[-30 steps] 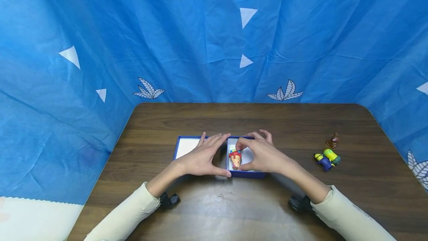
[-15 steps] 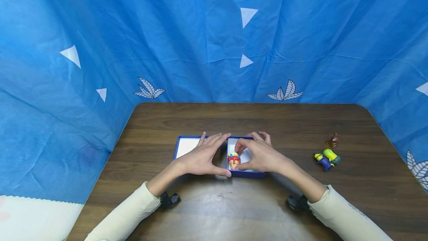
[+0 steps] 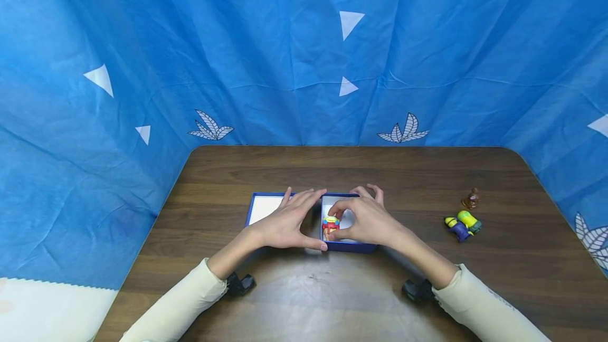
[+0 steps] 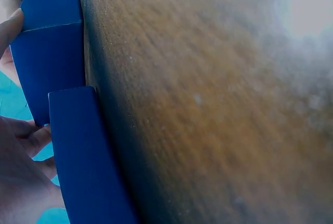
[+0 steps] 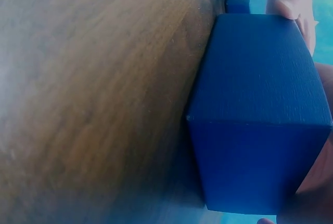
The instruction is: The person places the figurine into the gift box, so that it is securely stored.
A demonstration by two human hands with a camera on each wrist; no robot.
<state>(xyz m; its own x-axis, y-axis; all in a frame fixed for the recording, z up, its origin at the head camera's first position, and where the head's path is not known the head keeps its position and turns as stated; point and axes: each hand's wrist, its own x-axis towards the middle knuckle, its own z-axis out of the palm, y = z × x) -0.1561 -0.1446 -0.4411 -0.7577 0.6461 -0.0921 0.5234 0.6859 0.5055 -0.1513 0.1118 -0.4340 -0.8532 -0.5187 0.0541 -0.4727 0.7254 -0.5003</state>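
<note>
A blue box (image 3: 351, 247) with a pale inside sits mid-table. My left hand (image 3: 284, 227) spans its left side, thumb at the near left corner and fingertips at the far edge. Inside, my right hand (image 3: 372, 220) pinches a small toy figurine (image 3: 331, 224) in red, yellow and blue between thumb and index finger; its other fingers reach over the far rim. Left of the box, partly under my left hand, lies a shallower blue lid (image 3: 262, 208), white side up. In the left wrist view the lid (image 4: 86, 151) stands lower than the box (image 4: 49, 73).
On the right of the wooden table (image 3: 294, 294) lie a yellow-and-green toy figurine (image 3: 469, 220) and a purple-and-yellow one (image 3: 458, 229). A small brown figurine (image 3: 471, 199) stands behind them. A blue patterned curtain (image 3: 294, 67) hangs around the table's back and sides.
My right hand has shifted slightly left inside the box, and the figurine has turned, with its yellow-and-blue top now showing more. The left hand stays at the box's left side.
</note>
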